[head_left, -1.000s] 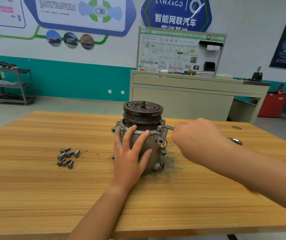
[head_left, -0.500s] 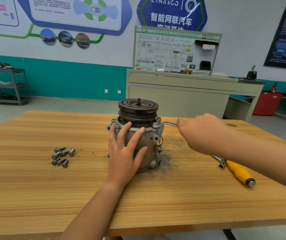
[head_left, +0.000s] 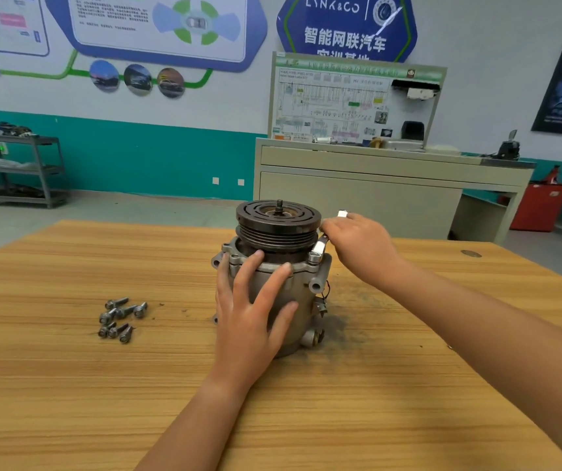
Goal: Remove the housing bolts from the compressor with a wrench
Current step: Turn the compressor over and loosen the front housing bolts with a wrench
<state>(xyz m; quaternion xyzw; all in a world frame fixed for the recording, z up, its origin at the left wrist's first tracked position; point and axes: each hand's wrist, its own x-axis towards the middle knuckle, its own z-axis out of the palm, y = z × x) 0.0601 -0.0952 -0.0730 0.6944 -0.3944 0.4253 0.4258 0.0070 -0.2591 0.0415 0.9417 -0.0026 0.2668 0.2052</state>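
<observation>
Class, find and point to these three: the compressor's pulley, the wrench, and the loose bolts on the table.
pulley [head_left: 255, 215]: head view, on its dark top face.
wrench [head_left: 318, 248]: head view, on its bright shank.
loose bolts [head_left: 125, 311]: head view, on a bolt mid-pile.

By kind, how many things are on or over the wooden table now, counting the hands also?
compressor: 1
wrench: 1
loose bolts: 7
hands: 2 (left hand, right hand)
Total: 11
</observation>
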